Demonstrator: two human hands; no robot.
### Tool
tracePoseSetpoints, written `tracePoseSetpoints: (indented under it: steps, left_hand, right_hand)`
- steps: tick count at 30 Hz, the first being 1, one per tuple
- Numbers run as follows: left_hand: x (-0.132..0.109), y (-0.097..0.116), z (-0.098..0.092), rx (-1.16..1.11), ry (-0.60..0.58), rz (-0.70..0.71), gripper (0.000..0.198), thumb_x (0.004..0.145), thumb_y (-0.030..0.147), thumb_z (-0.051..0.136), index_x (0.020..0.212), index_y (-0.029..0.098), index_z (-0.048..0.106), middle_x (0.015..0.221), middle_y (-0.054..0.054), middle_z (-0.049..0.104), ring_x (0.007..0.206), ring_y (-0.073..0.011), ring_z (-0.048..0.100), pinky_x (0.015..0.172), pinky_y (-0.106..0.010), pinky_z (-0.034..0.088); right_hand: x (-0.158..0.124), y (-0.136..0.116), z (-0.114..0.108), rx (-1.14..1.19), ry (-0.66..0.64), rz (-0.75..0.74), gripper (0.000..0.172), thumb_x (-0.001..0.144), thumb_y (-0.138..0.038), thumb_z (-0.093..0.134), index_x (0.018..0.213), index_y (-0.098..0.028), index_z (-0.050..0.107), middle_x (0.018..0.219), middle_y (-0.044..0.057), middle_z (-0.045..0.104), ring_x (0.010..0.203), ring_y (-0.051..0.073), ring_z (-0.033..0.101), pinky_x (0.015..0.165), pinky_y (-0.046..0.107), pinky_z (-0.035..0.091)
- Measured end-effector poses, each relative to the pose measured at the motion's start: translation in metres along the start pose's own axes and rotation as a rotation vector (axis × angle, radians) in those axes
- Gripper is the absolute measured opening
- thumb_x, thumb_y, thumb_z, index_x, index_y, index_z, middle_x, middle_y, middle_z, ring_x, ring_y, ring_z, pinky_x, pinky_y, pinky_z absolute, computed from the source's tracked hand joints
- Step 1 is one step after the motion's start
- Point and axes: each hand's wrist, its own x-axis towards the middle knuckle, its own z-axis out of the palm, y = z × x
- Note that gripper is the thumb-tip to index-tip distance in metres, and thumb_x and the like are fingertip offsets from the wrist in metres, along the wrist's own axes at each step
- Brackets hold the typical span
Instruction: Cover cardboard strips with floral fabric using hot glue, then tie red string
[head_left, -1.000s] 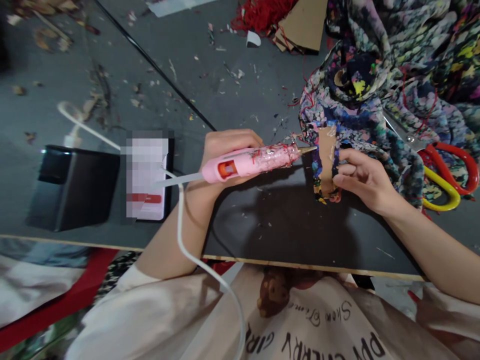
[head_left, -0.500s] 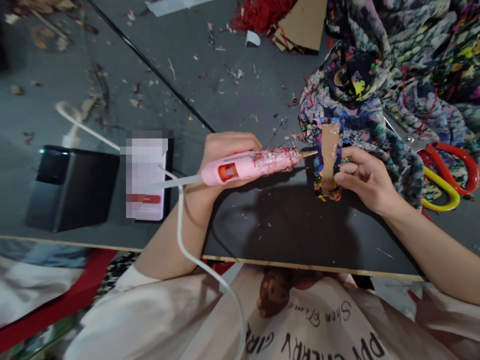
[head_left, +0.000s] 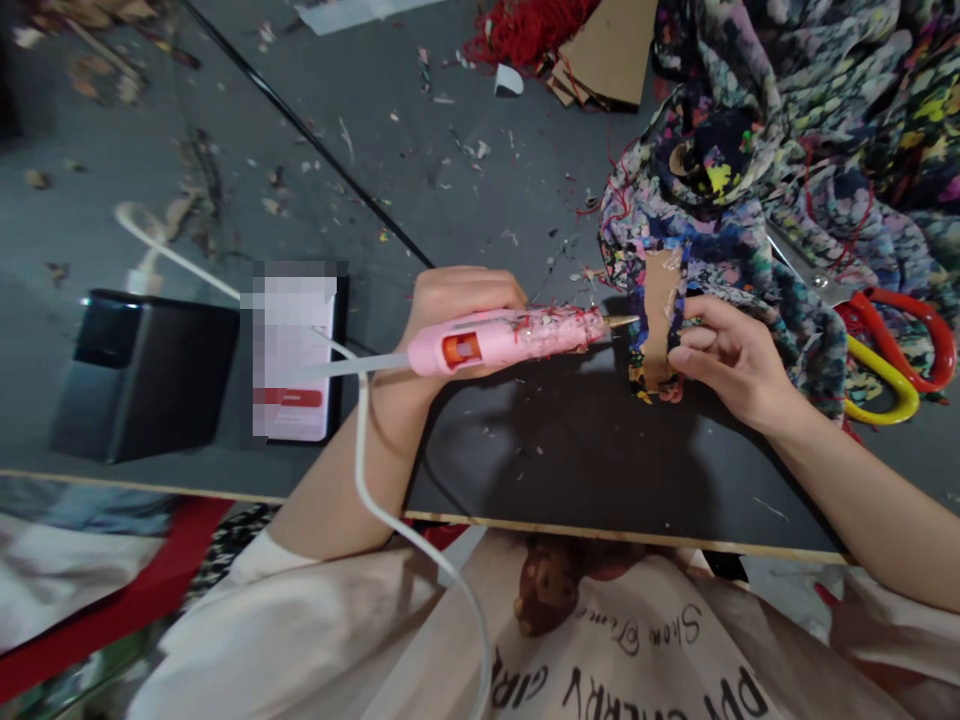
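Note:
My left hand [head_left: 457,300] is wrapped round a pink hot glue gun [head_left: 510,340] smeared with dried glue and red threads. Its brass nozzle points right, at the left edge of a brown cardboard strip [head_left: 661,312]. Colourful floral fabric [head_left: 720,240] is folded round that strip's edges. My right hand [head_left: 724,355] pinches the strip's lower right side and holds it upright on the dark table [head_left: 570,450]. A white cord [head_left: 375,470] runs from the gun's rear down past my left arm.
Red and yellow scissors [head_left: 896,360] lie at the right beside the fabric heap. A black box [head_left: 142,370] and a phone [head_left: 292,350] sit at the left. Cardboard pieces [head_left: 607,50], red yarn [head_left: 517,25] and scattered scraps lie at the back.
The glue gun's nozzle has slid down along the left edge of the cardboard strip. My right hand has kept its hold on the strip.

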Motion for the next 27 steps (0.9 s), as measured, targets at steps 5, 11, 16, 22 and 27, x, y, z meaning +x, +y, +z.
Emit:
tracePoseSetpoints:
  steps: [5, 11, 16, 22, 27]
  left_hand:
    - [0.0, 0.004, -0.001, -0.008, 0.014, -0.066, 0.04, 0.096, 0.054, 0.051, 0.072, 0.022, 0.05, 0.065, 0.001, 0.054, 0.053, -0.0094, 0.051, 0.049, -0.023, 0.037]
    - [-0.007, -0.004, 0.006, -0.042, 0.08, -0.076, 0.042, 0.095, 0.058, 0.049, 0.075, 0.021, 0.053, 0.069, 0.0, 0.059, 0.057, -0.0094, 0.054, 0.051, -0.023, 0.04]
    - [-0.007, -0.005, 0.006, -0.055, 0.117, -0.068, 0.039, 0.093, 0.056, 0.054, 0.075, 0.021, 0.056, 0.069, -0.002, 0.065, 0.059, -0.0115, 0.059, 0.052, -0.025, 0.043]
    - [-0.002, 0.003, 0.002, -0.012, 0.117, -0.105, 0.032, 0.091, 0.046, 0.062, 0.073, 0.021, 0.053, 0.068, 0.0, 0.063, 0.057, -0.01, 0.058, 0.051, -0.023, 0.042]
    - [-0.002, 0.007, -0.001, 0.033, 0.133, -0.138, 0.033, 0.092, 0.044, 0.062, 0.073, 0.019, 0.053, 0.069, -0.001, 0.064, 0.057, -0.0086, 0.056, 0.05, -0.022, 0.039]
  right_hand:
    - [0.0, -0.002, 0.001, -0.045, -0.001, 0.012, 0.026, 0.085, -0.033, 0.069, 0.103, -0.021, 0.053, 0.064, -0.007, 0.06, 0.051, 0.008, 0.06, 0.048, 0.018, 0.047]
    - [0.0, -0.001, 0.0, -0.09, -0.001, -0.004, 0.027, 0.085, -0.032, 0.069, 0.102, -0.02, 0.053, 0.061, -0.008, 0.055, 0.048, 0.007, 0.056, 0.044, 0.017, 0.036]
    - [0.0, -0.002, 0.0, -0.088, 0.002, -0.005, 0.024, 0.085, -0.029, 0.068, 0.101, -0.02, 0.052, 0.061, -0.008, 0.055, 0.048, 0.007, 0.054, 0.044, 0.018, 0.036]
    - [-0.001, -0.006, 0.004, -0.1, 0.008, -0.025, 0.022, 0.082, -0.021, 0.066, 0.096, -0.021, 0.049, 0.057, -0.01, 0.05, 0.045, 0.005, 0.047, 0.042, 0.018, 0.03]
    - [0.0, -0.006, 0.005, -0.151, 0.029, -0.021, 0.024, 0.08, -0.024, 0.069, 0.094, -0.021, 0.049, 0.056, -0.01, 0.044, 0.046, 0.004, 0.035, 0.042, 0.018, 0.026]
